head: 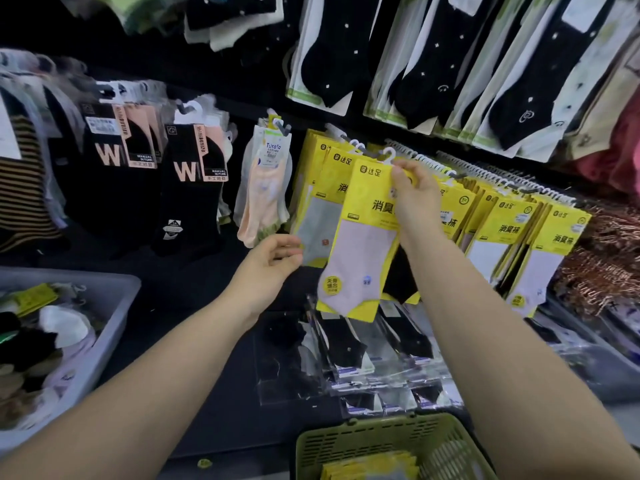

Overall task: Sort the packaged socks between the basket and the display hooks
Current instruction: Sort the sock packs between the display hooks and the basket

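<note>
The basket [381,441] is placed at the near edge of the counter [242,410], and packs of socks [370,467] are laid in it. A tub [114,306] is set well to its left, with loose socks [52,341] heaped inside. Behind the basket, flat packs [363,358] are spread on the counter. Above these, the front pack [360,244] is held at a display hook [389,154] by the right hand [414,192]. The left hand [273,261] is positioned just left of it. More hung packs [519,237] are ranged to its right, other packs [187,188] to its left, and an upper row [433,64] above.
</note>
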